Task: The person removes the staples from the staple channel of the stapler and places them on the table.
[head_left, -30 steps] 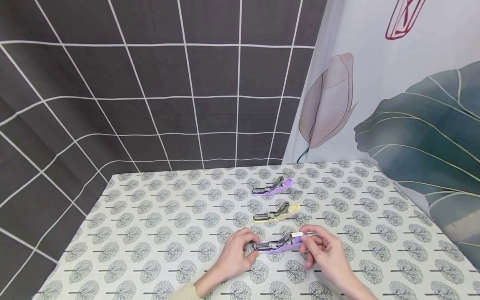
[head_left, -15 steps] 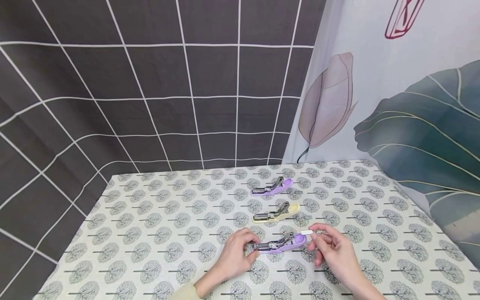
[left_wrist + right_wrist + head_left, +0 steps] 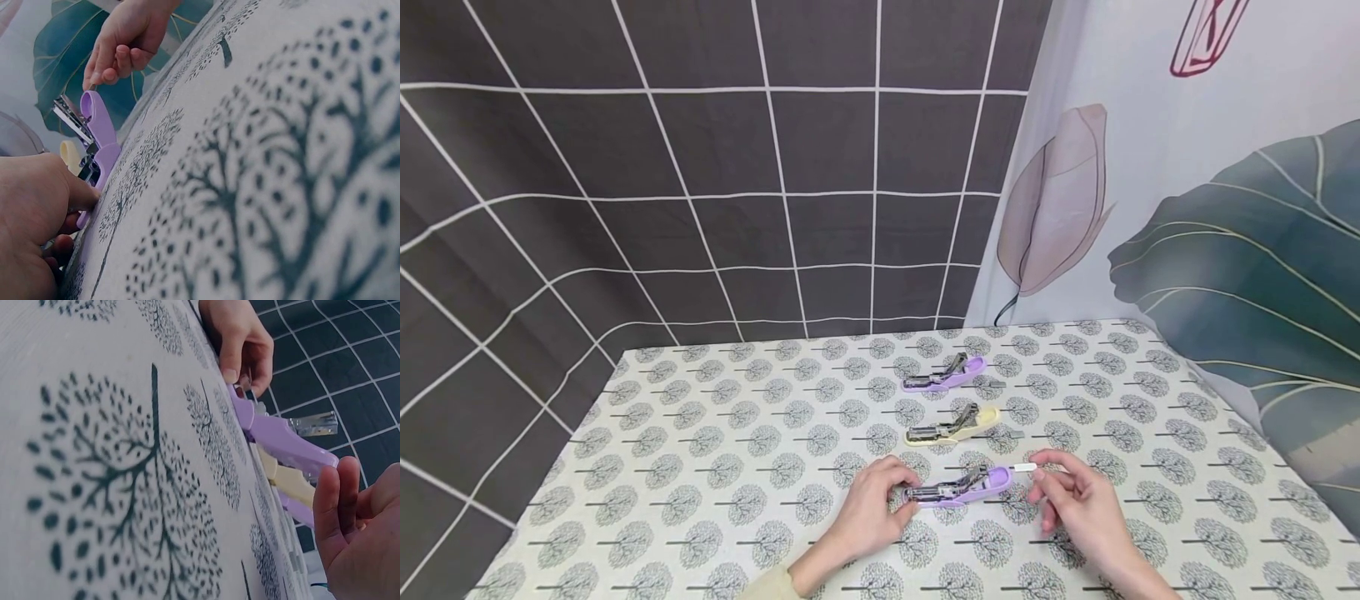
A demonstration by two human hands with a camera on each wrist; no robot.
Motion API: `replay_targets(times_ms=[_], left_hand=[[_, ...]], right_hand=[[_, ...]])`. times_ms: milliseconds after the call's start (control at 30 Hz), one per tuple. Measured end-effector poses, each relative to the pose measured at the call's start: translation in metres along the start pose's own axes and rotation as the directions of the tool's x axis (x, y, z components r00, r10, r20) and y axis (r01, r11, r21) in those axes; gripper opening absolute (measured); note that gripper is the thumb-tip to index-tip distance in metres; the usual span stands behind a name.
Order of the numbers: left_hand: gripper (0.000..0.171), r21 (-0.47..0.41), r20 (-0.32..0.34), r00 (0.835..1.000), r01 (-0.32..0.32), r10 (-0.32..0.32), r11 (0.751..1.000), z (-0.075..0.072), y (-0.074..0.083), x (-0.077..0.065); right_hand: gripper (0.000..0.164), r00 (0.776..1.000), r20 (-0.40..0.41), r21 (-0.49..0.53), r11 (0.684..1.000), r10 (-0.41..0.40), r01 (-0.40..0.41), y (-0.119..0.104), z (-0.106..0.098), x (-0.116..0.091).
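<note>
A purple stapler [image 3: 961, 492] lies swung apart on the table, its metal parts raised off the plastic shell. My left hand [image 3: 876, 502] grips its left end between thumb and fingers; the left wrist view shows the thumb pressed at the purple shell [image 3: 103, 128]. Just off the stapler's right end, my right hand [image 3: 1082, 504] pinches a small white strip [image 3: 1024, 467] between thumb and forefinger. In the right wrist view the right hand's fingers [image 3: 337, 506] overlap the end of the purple shell, and the strip is hidden.
Behind the held stapler lie a yellow stapler [image 3: 966, 427] and another purple stapler [image 3: 947, 375], both swung apart in the same way. A tree-patterned cloth [image 3: 700, 467] covers the table. A dark checked curtain [image 3: 827, 150] hangs beyond its back edge.
My right hand has moved right with the white strip, from over the purple stapler's right end to just beyond it. My left hand and the staplers have stayed put.
</note>
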State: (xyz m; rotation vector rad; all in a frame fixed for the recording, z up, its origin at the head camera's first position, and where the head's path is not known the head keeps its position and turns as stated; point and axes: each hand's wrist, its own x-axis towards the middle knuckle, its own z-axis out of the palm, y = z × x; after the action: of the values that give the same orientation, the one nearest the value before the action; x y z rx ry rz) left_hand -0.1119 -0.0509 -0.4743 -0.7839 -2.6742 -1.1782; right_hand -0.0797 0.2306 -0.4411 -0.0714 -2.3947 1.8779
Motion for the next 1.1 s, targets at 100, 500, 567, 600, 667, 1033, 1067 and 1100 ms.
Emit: replay_targets(times_ms=[100,500,567,600,667,1033,1067,1100], left_hand=[[0.024,-0.002,0.000,1.000,-0.001,0.001,1.000,0.000,0.000,0.000],[0.024,0.000,-0.007,1.000,-0.011,0.011,1.000,0.001,-0.001,0.000],[0.024,0.000,-0.008,1.000,-0.012,0.012,1.000,0.001,-0.001,0.000],[0.024,0.000,-0.009,1.000,-0.012,0.012,1.000,0.001,-0.001,0.000],[0.024,0.000,-0.008,1.000,-0.011,0.011,1.000,0.001,-0.001,0.000],[0.025,-0.007,-0.003,1.000,-0.004,0.004,1.000,0.000,-0.001,0.000],[0.025,-0.007,-0.003,1.000,-0.004,0.004,1.000,0.000,-0.001,0.000],[0.025,-0.006,-0.004,1.000,-0.005,0.004,1.000,0.000,0.000,0.000]], right_hand=[[0.023,1.000,-0.005,-0.006,1.000,0.019,-0.019,0.002,-0.002,0.001],[0.023,0.997,0.009,-0.011,0.997,0.082,-0.082,0.011,-0.009,0.002],[0.024,0.996,0.012,-0.001,0.996,0.091,-0.091,0.012,-0.009,0.002],[0.024,0.995,0.015,0.003,0.995,0.095,-0.095,0.013,-0.010,0.002],[0.024,0.994,0.015,0.009,0.994,0.111,-0.111,0.013,-0.010,0.003],[0.024,0.987,0.031,-0.032,0.987,0.156,-0.155,0.015,-0.012,0.004],[0.024,0.987,0.031,-0.037,0.987,0.159,-0.158,0.015,-0.013,0.004],[0.024,0.986,0.032,-0.042,0.986,0.162,-0.160,0.015,-0.013,0.004]])
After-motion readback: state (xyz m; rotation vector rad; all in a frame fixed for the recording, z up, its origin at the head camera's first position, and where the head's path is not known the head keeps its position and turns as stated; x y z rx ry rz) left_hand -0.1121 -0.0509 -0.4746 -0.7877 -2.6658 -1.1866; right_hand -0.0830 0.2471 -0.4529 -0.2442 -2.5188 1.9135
